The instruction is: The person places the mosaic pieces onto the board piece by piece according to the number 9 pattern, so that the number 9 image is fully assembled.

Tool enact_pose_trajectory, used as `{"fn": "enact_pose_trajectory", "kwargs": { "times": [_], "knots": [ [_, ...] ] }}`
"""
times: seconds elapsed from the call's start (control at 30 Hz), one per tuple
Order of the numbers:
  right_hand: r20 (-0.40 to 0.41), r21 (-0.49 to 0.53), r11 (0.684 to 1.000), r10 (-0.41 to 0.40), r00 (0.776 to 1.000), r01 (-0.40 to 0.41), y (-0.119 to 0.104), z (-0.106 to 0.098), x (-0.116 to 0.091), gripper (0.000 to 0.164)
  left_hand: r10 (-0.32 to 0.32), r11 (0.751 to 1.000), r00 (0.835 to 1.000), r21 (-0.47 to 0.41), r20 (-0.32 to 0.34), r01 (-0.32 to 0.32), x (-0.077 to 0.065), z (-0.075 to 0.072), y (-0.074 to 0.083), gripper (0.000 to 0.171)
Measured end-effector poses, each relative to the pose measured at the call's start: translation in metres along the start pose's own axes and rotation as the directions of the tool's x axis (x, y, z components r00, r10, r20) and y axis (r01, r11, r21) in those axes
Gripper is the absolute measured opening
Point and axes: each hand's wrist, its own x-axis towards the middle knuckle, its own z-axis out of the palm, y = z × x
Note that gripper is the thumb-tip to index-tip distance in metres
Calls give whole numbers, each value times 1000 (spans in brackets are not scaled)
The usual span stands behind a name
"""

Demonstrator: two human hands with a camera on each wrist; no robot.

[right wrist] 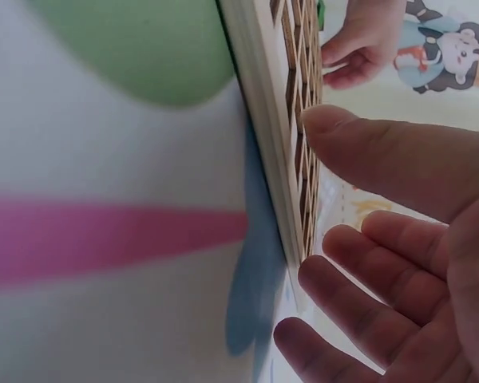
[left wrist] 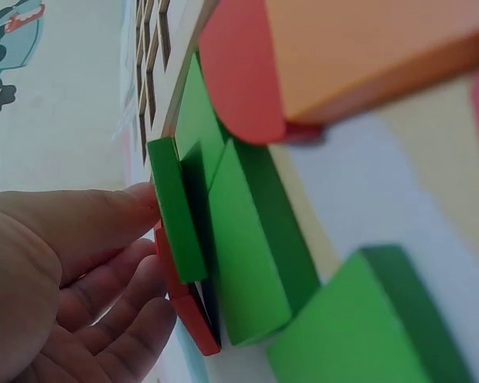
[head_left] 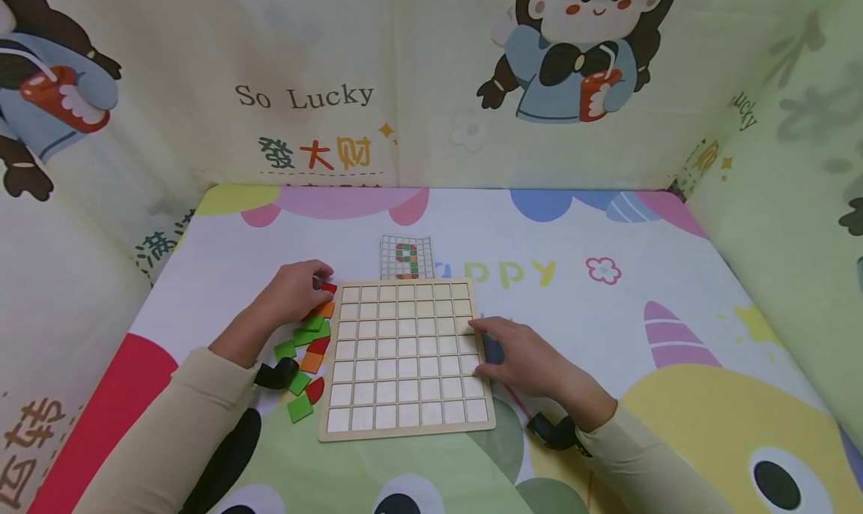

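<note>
At the upper end of a loose row of coloured tiles, my left hand (head_left: 297, 293) pinches a red tile (head_left: 328, 287) between thumb and forefinger. Close by its thumb in the left wrist view, a green tile (left wrist: 177, 211) leans over other green tiles (left wrist: 243, 247). Directly right of the row lies a wooden grid board (head_left: 407, 433), its many square cells bare. My right hand (head_left: 529, 357) touches the board's right edge with forefinger and thumb. In the right wrist view, its other fingers (right wrist: 359, 295) hang loosely bent beside the edge, holding nothing.
Behind the board lies a gridded pattern card (head_left: 406, 255) with a red, green and orange figure. More tiles, including an orange one (head_left: 312, 362) and a rounded red one (head_left: 315, 389), lie left of the board. A printed cloth (head_left: 566, 244) covers the table; printed curtains (head_left: 431, 64) surround it.
</note>
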Motion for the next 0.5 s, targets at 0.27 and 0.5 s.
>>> {"fn": "enact_pose_trajectory", "kwargs": {
  "times": [0.27,0.5],
  "knots": [
    [16,-7,1000,-12,1000,12,3,2,0,62,-26,1000,1000,-6,14,26,2,0,-1,41],
    [37,-2,1000,1,999,-1,4,1,1,62,-31,999,999,-17,32,31,2,-3,-5,43]
  ]
}}
